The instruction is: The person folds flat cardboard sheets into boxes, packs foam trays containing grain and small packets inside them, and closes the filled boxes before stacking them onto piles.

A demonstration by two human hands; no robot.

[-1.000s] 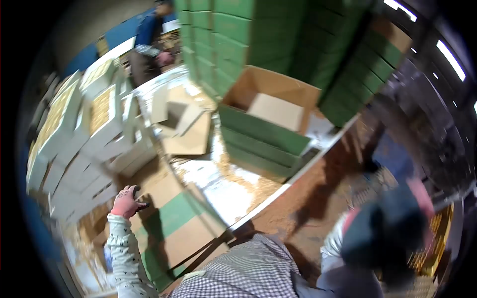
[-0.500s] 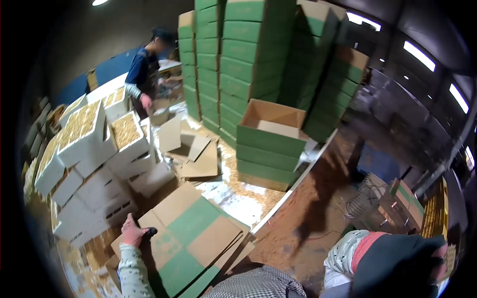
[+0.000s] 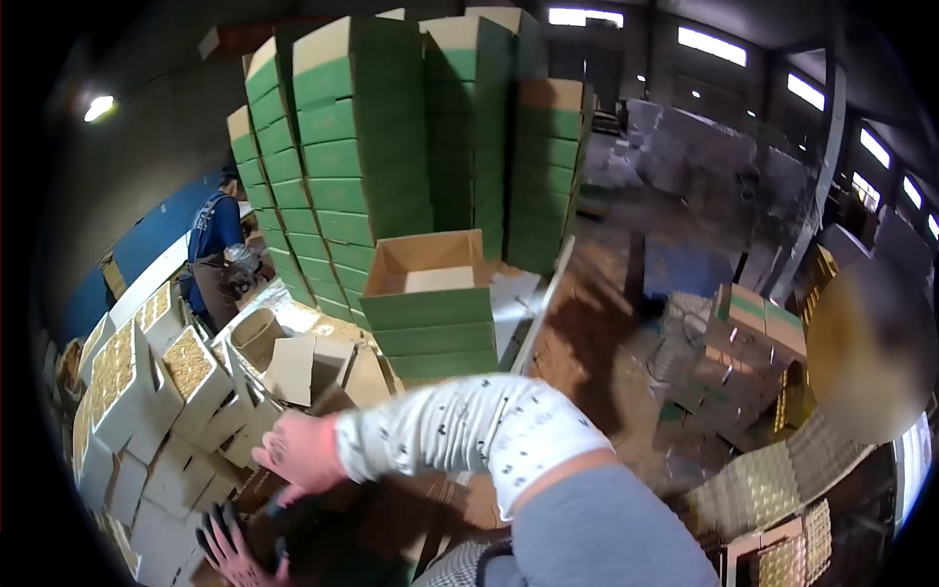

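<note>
My left hand [image 3: 240,553], in a pink glove with dark fingertips, is low at the left with its fingers spread. Just above it my right hand [image 3: 305,455], also gloved in pink, reaches across from the right with fingers apart and pointing left. A patterned white sleeve [image 3: 430,426] covers that forearm. Below both hands lies a shadowed cardboard piece [image 3: 357,538] with dark green on it, mostly hidden by my arm. Left of the hands stand stacked white boxes [image 3: 171,470].
Tall stacks of green and tan cartons [image 3: 333,147] rise ahead, with an open-topped green carton [image 3: 427,318] in front. Folded cardboard [image 3: 293,370] lies behind my hands. A person [image 3: 217,249] stands at the far left. Textured tan trays [image 3: 763,489] are at the lower right.
The view has turned right. My right arm has swung across to the left, beside my left hand. My left hand has left the flat carton's edge and its fingers have spread.
</note>
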